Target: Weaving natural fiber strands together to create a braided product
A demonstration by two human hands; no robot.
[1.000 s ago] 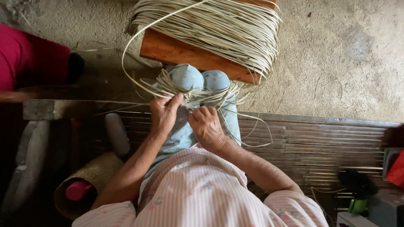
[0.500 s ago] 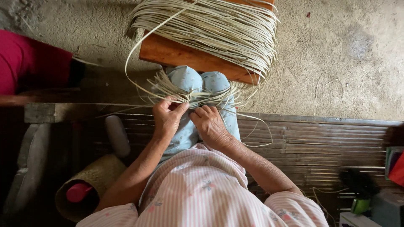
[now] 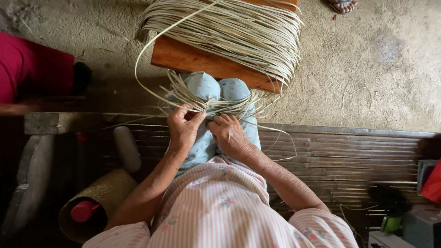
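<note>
Pinching pale strips (image 3: 216, 108) over the knees at the bench's (image 3: 349, 151) front edge, left hand (image 3: 183, 128) and right hand (image 3: 229, 135) both close on them, coil (image 3: 229, 32) just beyond

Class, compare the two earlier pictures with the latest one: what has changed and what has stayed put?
A sandalled foot has come into view at the top edge. The left hand closed its grip lower on the woven strips. The right hand, strip bundle and wooden stool stayed put.

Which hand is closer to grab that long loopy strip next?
Probably the left hand: the long looping strip curves out on its side, while the right hand pinches the woven strips on the knees.
</note>
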